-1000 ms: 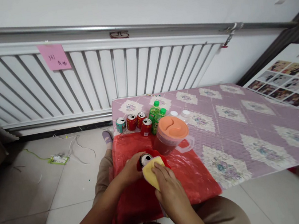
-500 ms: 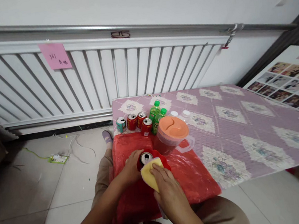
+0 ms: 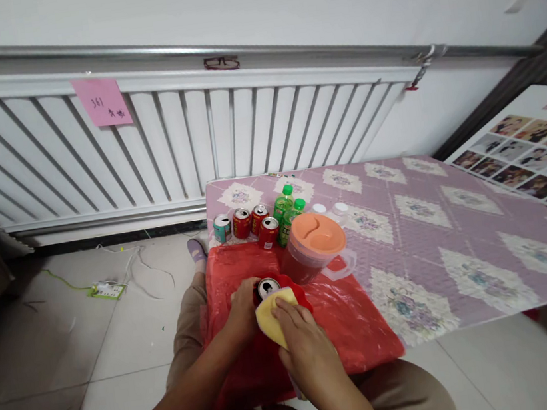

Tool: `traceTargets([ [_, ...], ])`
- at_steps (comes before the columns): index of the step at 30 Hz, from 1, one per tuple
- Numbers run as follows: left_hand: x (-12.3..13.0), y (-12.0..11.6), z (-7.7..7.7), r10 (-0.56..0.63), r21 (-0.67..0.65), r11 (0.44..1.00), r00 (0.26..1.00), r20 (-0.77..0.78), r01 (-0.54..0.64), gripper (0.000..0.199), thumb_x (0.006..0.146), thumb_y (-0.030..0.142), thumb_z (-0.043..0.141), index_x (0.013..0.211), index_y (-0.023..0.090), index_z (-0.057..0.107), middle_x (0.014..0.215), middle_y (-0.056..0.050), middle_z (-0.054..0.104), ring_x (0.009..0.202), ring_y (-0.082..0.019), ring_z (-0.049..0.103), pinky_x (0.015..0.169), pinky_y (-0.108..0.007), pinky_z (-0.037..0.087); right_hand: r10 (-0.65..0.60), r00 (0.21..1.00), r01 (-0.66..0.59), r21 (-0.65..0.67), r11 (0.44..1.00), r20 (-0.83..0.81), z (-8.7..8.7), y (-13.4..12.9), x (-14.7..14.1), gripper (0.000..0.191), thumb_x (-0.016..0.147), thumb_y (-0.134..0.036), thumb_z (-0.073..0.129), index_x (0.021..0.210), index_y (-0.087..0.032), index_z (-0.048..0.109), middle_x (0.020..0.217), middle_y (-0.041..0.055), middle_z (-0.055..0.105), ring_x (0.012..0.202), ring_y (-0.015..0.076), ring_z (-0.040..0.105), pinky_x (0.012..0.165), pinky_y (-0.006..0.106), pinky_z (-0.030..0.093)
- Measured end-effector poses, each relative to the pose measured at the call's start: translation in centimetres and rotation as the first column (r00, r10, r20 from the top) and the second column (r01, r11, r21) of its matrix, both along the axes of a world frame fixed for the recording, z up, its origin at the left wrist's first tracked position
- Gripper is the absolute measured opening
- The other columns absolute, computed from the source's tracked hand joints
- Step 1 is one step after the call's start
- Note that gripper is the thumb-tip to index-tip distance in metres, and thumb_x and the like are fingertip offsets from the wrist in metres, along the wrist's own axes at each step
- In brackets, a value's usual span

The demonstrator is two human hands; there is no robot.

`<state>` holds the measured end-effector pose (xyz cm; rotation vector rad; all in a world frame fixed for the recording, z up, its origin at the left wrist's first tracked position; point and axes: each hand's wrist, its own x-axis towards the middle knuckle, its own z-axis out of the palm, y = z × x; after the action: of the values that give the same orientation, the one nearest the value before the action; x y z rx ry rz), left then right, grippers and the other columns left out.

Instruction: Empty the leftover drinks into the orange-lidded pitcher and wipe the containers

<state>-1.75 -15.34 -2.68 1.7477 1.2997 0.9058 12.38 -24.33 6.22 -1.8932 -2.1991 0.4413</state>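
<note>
My left hand [image 3: 244, 313] is wrapped around the left side of an opened drink can [image 3: 268, 288], whose silver top faces up. In my right hand [image 3: 305, 338] is a folded yellow cloth [image 3: 272, 319], pressed against the near side of the can. A red scalloped dish [image 3: 304, 298] shows behind the can and cloth; most of it is hidden by them. Under all this lies a red plastic sheet [image 3: 355, 329]. Just beyond the can stands a clear pitcher with an orange lid [image 3: 318, 234], its handle to the right.
Past the sheet stand a teal can [image 3: 222, 228], several red cans [image 3: 242, 223], green-capped bottles [image 3: 283, 203] and white-capped bottles [image 3: 340, 211]. A quilted lilac cover [image 3: 432, 258] stretches right. A radiator [image 3: 243, 128] runs behind; a power strip [image 3: 107, 291] lies on the floor.
The cloth and my right hand have shifted very slightly left against the can. My left hand keeps its grip with a small change in finger position. Everything else stays put.
</note>
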Motion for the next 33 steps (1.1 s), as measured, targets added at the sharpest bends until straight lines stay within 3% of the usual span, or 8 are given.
traceTargets([
  [2, -0.2, 0.3, -0.3, -0.017, 0.011, 1.000, 1.000, -0.008, 0.017, 0.050, 0.080, 0.028, 0.068, 0.127, 0.021, 0.053, 0.129, -0.012, 0.061, 0.122, -0.028, 0.057, 0.107, -0.051, 0.041, 0.003, 1.000, -0.003, 0.010, 1.000, -0.006, -0.1, 0.1, 0.1, 0.071, 0.066, 0.003, 0.048, 0.134, -0.012, 0.059, 0.145, 0.0119, 0.055, 0.132, 0.0336, 0.049, 0.102, 0.051, 0.050],
  [5, -1.0, 1.2, -0.1, -0.176, 0.060, 0.983, 0.984, 0.030, 0.174, 0.064, 0.075, 0.028, 0.074, 0.134, 0.020, 0.050, 0.140, -0.014, 0.055, 0.132, -0.031, 0.050, 0.114, -0.050, 0.036, -0.006, 1.000, 0.007, 0.035, 0.999, -0.018, -0.4, 0.1, 0.4, 0.071, 0.065, 0.004, 0.048, 0.133, -0.014, 0.060, 0.144, 0.0108, 0.056, 0.131, 0.0320, 0.050, 0.103, 0.049, 0.050],
  [9, -1.5, 1.9, 0.7, -0.306, 0.032, 0.952, 0.947, 0.103, 0.304, 0.063, 0.075, 0.025, 0.074, 0.134, 0.020, 0.051, 0.140, -0.012, 0.056, 0.130, -0.030, 0.052, 0.114, -0.046, 0.038, -0.006, 1.000, 0.006, 0.035, 0.999, -0.012, -0.2, 0.1, 0.4, 0.071, 0.065, 0.004, 0.048, 0.132, -0.017, 0.061, 0.144, 0.0086, 0.057, 0.130, 0.0314, 0.051, 0.103, 0.048, 0.049],
  [14, -1.0, 1.2, 0.6, -0.190, -0.046, 0.980, 0.978, 0.081, 0.194, 0.048, 0.079, 0.023, 0.068, 0.126, 0.021, 0.057, 0.132, -0.010, 0.062, 0.122, -0.027, 0.058, 0.109, -0.048, 0.041, -0.006, 1.000, 0.008, -0.054, 0.999, 0.025, 0.8, 0.4, -0.9, 0.070, 0.067, 0.004, 0.049, 0.134, -0.014, 0.059, 0.145, 0.0113, 0.056, 0.130, 0.0353, 0.051, 0.097, 0.051, 0.053],
  [18, -1.0, 0.9, -0.3, -0.145, -0.036, 0.988, 0.987, 0.072, 0.148, 0.044, 0.082, 0.024, 0.063, 0.126, 0.022, 0.056, 0.132, -0.009, 0.062, 0.122, -0.026, 0.057, 0.110, -0.046, 0.040, 0.007, 1.000, -0.008, -0.038, 0.999, -0.021, 0.9, 0.3, -1.7, 0.069, 0.067, 0.003, 0.050, 0.133, -0.015, 0.060, 0.145, 0.0114, 0.055, 0.132, 0.0330, 0.050, 0.105, 0.051, 0.048],
  [24, -0.8, 1.0, 0.0, -0.146, 0.018, 0.989, 0.988, 0.044, 0.146, 0.051, 0.077, 0.021, 0.068, 0.126, 0.019, 0.054, 0.131, -0.012, 0.061, 0.122, -0.027, 0.057, 0.109, -0.048, 0.039, 0.077, 0.976, -0.068, 0.050, 0.996, -0.202, 0.4, -1.2, 0.8, 0.071, 0.063, 0.001, 0.046, 0.131, -0.015, 0.058, 0.141, 0.0114, 0.059, 0.132, 0.0267, 0.051, 0.111, 0.046, 0.043],
  [28, -0.5, 0.3, 0.9, -0.109, 0.001, 0.994, 0.994, 0.005, 0.109, 0.058, 0.070, 0.021, 0.076, 0.123, 0.022, 0.054, 0.129, -0.011, 0.062, 0.120, -0.030, 0.057, 0.106, -0.050, 0.039, 0.006, 0.957, 0.045, 0.169, 0.985, -0.289, -0.2, -1.3, 3.8, 0.059, 0.072, -0.005, 0.046, 0.129, -0.016, 0.055, 0.140, 0.0134, 0.059, 0.129, 0.0255, 0.053, 0.107, 0.046, 0.046],
  [33, -0.1, -0.5, 1.0, -0.064, -0.013, 0.998, 0.998, -0.021, 0.064, 0.066, 0.064, 0.016, 0.079, 0.125, 0.022, 0.052, 0.129, -0.009, 0.062, 0.121, -0.030, 0.056, 0.105, -0.051, 0.039, -0.114, 0.932, 0.198, 0.221, 0.955, -0.343, -1.6, 1.8, 4.5, 0.052, 0.078, -0.012, 0.048, 0.129, -0.014, 0.055, 0.136, 0.0161, 0.060, 0.124, 0.0280, 0.057, 0.105, 0.050, 0.045],
])
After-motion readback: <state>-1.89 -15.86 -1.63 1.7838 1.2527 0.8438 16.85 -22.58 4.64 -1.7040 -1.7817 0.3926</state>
